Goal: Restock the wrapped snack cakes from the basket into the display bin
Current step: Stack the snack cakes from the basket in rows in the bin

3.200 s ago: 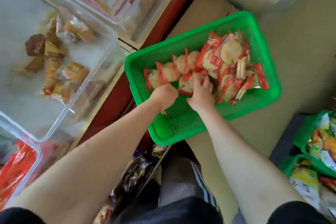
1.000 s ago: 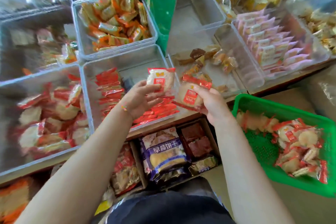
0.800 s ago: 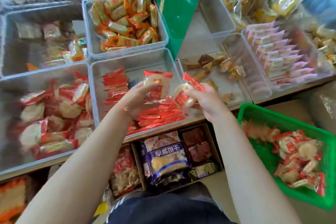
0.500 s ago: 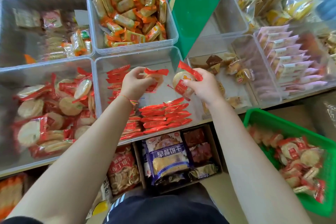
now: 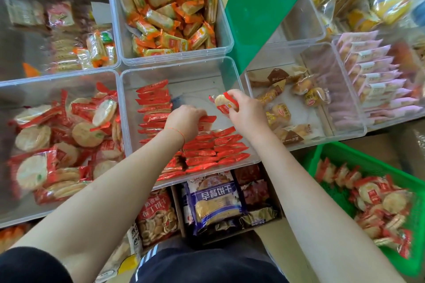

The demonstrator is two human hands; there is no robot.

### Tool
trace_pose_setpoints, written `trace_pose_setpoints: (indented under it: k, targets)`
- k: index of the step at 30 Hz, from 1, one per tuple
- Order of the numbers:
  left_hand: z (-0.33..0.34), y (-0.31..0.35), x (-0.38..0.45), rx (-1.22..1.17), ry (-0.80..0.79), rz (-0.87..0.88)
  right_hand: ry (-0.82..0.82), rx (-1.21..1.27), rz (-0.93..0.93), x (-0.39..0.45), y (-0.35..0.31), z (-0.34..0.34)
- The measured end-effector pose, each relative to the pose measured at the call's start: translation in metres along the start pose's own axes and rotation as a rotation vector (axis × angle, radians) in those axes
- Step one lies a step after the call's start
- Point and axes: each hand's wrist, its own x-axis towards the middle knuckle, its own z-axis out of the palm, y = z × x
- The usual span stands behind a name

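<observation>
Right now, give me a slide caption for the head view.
Left hand sets a wrapped cake into the clear bin while right hand holds another cake.

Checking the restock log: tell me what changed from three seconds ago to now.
Both hands left the green basket, each carrying a wrapped snack cake to the clear display bin. The left hand has lowered its cake onto the rows; the right hand still pinches its snack cake above the bin. The basket remains part full.

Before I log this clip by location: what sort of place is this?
Most likely a shop's loose-snack display. Clear plastic bins sit side by side, each sorted with one kind of wrapped snack, boxed biscuit packs are stocked below them, and a green restocking basket stands alongside.
</observation>
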Motion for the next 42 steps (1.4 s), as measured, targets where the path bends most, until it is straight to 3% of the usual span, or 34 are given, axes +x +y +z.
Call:
trace_pose_setpoints:
  k: [3,5,13,19,23,29,33,37,39,42]
  targets:
    - [-0.001,0.003,-0.001,0.279,-0.037,0.014,-0.030,-0.192,-0.117,0.001,-0.006,0.011]
    - [0.001,0.006,-0.003,0.336,-0.094,0.023,-0.093,-0.348,-0.175,0.001,-0.009,0.018]
    - [0.004,0.012,-0.016,0.224,-0.176,0.003,-0.407,-0.733,-0.199,0.002,-0.008,0.042]
    - [0.008,0.007,-0.022,0.025,-0.107,-0.011,-0.489,-0.690,-0.177,0.002,-0.003,0.040]
    - [0.014,0.007,-0.022,-0.031,-0.155,-0.027,-0.446,-0.654,-0.187,-0.004,-0.003,0.036]
    - [0.009,0.012,-0.013,-0.100,-0.319,-0.094,-0.568,-0.602,-0.144,-0.017,-0.003,0.040]
    - [-0.006,0.018,-0.011,-0.111,-0.408,-0.114,-0.431,-0.484,-0.155,-0.018,-0.001,0.031]
    - [-0.022,0.028,-0.015,-0.102,-0.339,-0.125,-0.358,-0.316,-0.160,-0.023,0.004,0.020]
    - [-0.029,0.040,-0.019,-0.104,-0.195,-0.105,-0.248,-0.172,-0.185,-0.028,0.008,0.010]
    - [-0.037,0.068,-0.027,-0.153,0.169,-0.012,0.149,-0.010,-0.263,-0.046,0.019,-0.010]
